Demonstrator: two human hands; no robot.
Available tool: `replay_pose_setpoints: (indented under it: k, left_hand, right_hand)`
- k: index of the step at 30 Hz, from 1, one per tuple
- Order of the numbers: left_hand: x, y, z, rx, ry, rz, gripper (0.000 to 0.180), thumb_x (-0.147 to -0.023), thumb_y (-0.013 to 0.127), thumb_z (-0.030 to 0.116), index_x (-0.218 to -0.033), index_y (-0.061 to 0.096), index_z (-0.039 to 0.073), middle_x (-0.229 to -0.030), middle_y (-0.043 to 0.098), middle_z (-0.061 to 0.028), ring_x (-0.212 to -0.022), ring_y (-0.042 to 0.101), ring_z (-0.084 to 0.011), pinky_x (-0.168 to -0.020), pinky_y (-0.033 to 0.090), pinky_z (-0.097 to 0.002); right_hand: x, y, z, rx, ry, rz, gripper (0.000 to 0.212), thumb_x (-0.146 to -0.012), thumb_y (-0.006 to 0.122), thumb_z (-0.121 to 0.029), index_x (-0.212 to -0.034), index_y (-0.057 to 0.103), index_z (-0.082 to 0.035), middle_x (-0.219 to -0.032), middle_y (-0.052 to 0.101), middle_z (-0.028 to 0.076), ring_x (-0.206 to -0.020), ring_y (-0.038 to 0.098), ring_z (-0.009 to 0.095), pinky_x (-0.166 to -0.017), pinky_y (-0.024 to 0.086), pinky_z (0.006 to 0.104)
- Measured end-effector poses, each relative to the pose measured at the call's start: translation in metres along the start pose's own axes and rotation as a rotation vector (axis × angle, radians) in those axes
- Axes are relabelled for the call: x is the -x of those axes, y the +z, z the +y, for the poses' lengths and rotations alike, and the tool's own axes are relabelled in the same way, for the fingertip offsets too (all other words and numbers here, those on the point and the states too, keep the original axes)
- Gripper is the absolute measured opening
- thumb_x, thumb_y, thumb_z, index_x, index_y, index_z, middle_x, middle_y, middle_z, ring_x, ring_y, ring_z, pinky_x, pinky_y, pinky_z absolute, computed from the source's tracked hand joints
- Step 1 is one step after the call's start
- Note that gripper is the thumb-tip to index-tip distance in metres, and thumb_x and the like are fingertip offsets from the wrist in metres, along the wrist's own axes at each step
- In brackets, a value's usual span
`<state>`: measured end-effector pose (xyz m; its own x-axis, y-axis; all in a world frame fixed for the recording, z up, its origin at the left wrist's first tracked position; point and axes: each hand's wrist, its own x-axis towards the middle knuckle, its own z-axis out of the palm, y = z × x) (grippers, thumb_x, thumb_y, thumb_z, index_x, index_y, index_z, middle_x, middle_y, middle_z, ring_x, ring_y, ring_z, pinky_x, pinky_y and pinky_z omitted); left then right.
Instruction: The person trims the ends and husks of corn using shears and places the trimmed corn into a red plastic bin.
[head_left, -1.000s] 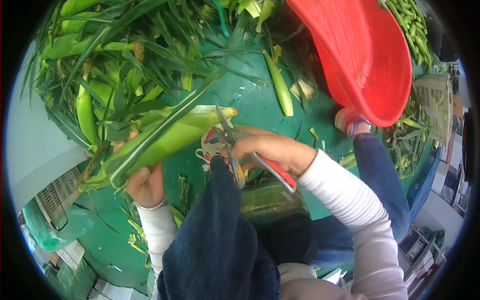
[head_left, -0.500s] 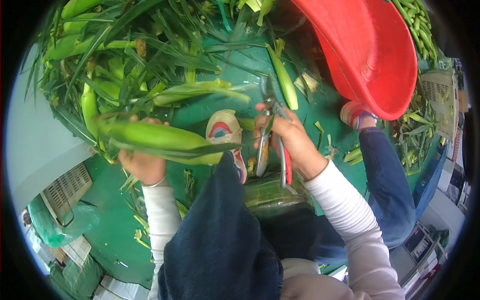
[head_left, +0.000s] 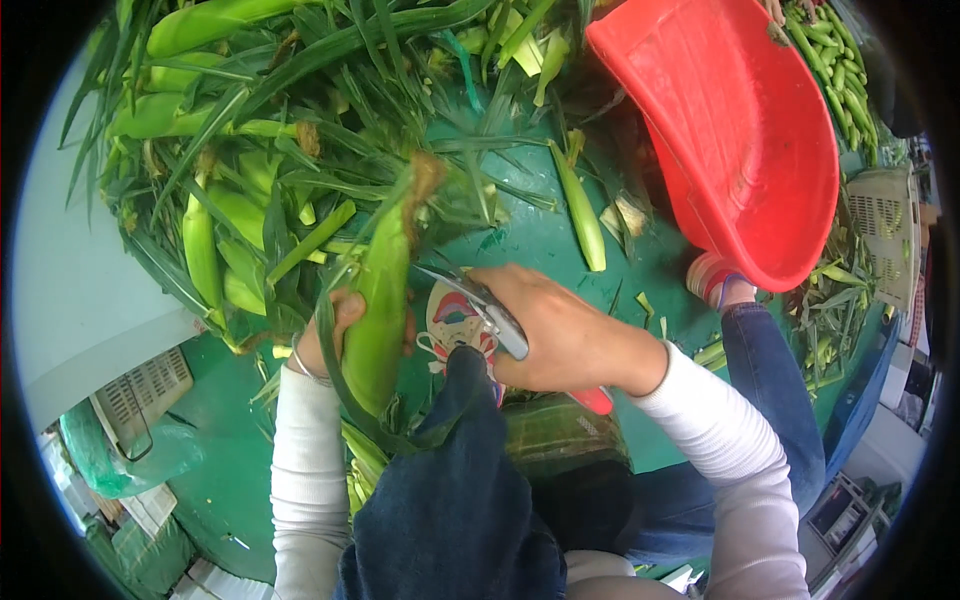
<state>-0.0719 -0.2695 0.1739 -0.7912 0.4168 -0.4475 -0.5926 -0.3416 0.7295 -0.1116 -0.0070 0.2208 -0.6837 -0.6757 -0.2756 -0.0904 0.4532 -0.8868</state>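
My left hand (head_left: 335,335) is wrapped round an ear of corn (head_left: 376,320) in its green husk. The ear stands nearly upright, its brown silk end at the top and long leaves hanging below. Close to its right, my right hand (head_left: 560,330) grips pruning shears (head_left: 505,328). Their blades point left toward the upper part of the ear; I cannot tell whether they touch it. A red handle end shows below the hand. Behind lies a big heap of unhusked corn (head_left: 240,215) with long leaves.
A red plastic scoop-shaped tub (head_left: 690,130) stands at the far right. Beyond it lies a pile of green ears (head_left: 835,70), near a beige crate (head_left: 885,225). Husk scraps litter the green floor (head_left: 225,450). My shoe (head_left: 450,325) is just below the shears.
The ear has turned from lying sideways to nearly upright. My right hand has brought the shears left toward it, rotating their blades from pointing up to pointing left.
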Motion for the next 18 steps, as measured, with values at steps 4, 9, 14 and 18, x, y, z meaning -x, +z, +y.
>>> replay_pose_setpoints:
  k: [4, 9, 14, 18]
  left_hand:
    - [0.001, 0.0, 0.001, 0.035, -0.226, 0.001, 0.069, -0.075, 0.068, 0.048, -0.117, 0.049, -0.003, -0.087, 0.061, -0.0217, -0.074, 0.063, -0.0309, -0.064, 0.055, -0.0404]
    - [-0.01, -0.021, -0.001, 0.116, -0.423, -0.068, 0.067, -0.074, 0.069, 0.041, -0.12, 0.048, -0.002, -0.096, 0.061, -0.0217, -0.08, 0.064, -0.0309, -0.064, 0.056, -0.0411]
    - [-0.007, -0.02, -0.006, 0.061, -0.151, -0.024, 0.062, -0.082, 0.061, 0.045, -0.123, 0.048, 0.0, -0.1, 0.062, -0.0204, -0.086, 0.063, -0.0305, -0.07, 0.054, -0.0405]
    - [-0.013, -0.024, -0.016, 0.117, -0.152, 0.158, 0.053, -0.099, 0.03, 0.045, -0.126, 0.047, 0.002, -0.103, 0.063, -0.0207, -0.087, 0.064, -0.0265, -0.077, 0.052, -0.0342]
  right_hand:
    - [-0.008, 0.006, 0.004, -0.049, -0.09, -0.002, 0.045, -0.068, 0.061, -0.01, -0.109, 0.047, 0.004, -0.085, 0.059, 0.024, -0.081, 0.058, 0.042, -0.074, 0.046, 0.0464]
    - [-0.008, 0.018, 0.007, -0.089, 0.027, 0.012, 0.03, -0.07, 0.06, -0.009, -0.095, 0.048, 0.003, -0.071, 0.059, 0.023, -0.068, 0.059, 0.043, -0.061, 0.048, 0.0469]
    - [-0.006, 0.019, 0.017, -0.18, 0.152, 0.235, 0.032, -0.071, 0.06, -0.004, -0.102, 0.052, 0.002, -0.065, 0.057, 0.016, -0.057, 0.059, 0.033, -0.055, 0.046, 0.0377]
    - [0.003, 0.025, 0.016, -0.096, 0.153, 0.065, 0.051, -0.069, 0.064, -0.009, -0.116, 0.049, 0.003, -0.09, 0.059, 0.021, -0.079, 0.061, 0.034, -0.07, 0.048, 0.0383]
